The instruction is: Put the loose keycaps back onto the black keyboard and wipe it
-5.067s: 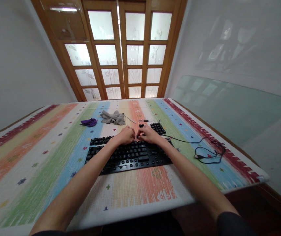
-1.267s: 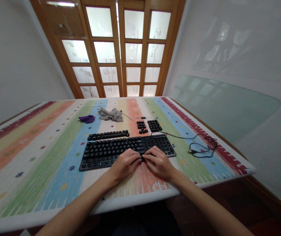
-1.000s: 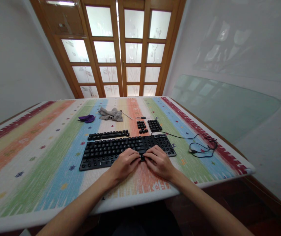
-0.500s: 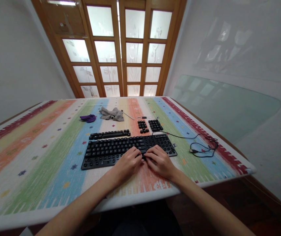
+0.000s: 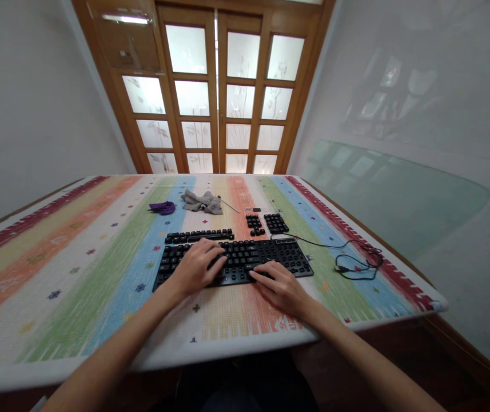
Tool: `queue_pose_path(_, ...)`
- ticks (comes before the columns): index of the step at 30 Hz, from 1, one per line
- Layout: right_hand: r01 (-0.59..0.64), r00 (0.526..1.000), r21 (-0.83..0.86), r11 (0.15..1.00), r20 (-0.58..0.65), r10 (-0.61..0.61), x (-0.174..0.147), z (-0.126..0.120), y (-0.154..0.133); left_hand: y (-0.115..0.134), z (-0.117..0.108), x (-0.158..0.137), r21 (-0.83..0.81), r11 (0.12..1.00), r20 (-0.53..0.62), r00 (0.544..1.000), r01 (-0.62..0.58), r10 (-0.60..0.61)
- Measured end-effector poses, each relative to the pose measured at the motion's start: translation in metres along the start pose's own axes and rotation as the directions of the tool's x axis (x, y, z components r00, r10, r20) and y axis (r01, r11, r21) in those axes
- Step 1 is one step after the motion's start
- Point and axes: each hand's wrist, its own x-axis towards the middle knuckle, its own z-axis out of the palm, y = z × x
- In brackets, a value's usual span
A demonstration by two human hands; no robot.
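A black keyboard (image 5: 285,255) lies at an angle on the table, with keycaps off its right block and front row. Over its left-middle keys rests my left hand (image 5: 197,266), fingers bent and thumb apart, with no object visible in it. My right hand (image 5: 279,288) is at the front edge, its fingers stretched onto the lower keys near a wide keycap (image 5: 250,267). Behind the keyboard lies a row of loose keycaps (image 5: 204,233) with a long bar key. Two more groups sit farther right, a small keycap cluster (image 5: 254,222) and a larger keycap block (image 5: 276,223).
A grey cloth (image 5: 202,202) and a purple cloth-like item (image 5: 162,208) lie toward the back. Near them are a thin rod (image 5: 230,205) and a small tool with a black middle (image 5: 257,210). The keyboard's cable (image 5: 358,277) coils at right on the striped tablecloth (image 5: 111,274).
My left hand has left my right hand and moved left over the keys. My right hand stays near the front edge, its fingers flatter. The view has tilted slightly up.
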Motion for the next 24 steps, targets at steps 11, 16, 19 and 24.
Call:
queue_pose_path(11, 0.009, 1.0, 0.005, 1.0, 0.02, -0.01, 0.001, 0.002, -0.004, -0.153, -0.063, -0.027, 0.118, 0.863, 0.242, 0.828, 0.492, -0.505)
queue_pose_path(16, -0.041, 0.999, 0.004, 0.999, 0.007, 0.041, 0.001, 0.0, -0.006, -0.164, -0.063, -0.027, 0.035, 0.831, 0.336, 0.776, 0.556, -0.533)
queue_pose_path(19, -0.053, 0.999, 0.018, 0.998, -0.004, 0.053, 0.002, 0.0, -0.006, -0.162, -0.061, -0.024, -0.014, 0.831, 0.375, 0.774, 0.556, -0.511)
queue_pose_path(24, -0.048, 0.998, 0.032, 0.998, -0.025, 0.049, 0.001, 0.001, -0.005, -0.161, -0.059, -0.021, -0.033, 0.833, 0.365, 0.783, 0.552, -0.505)
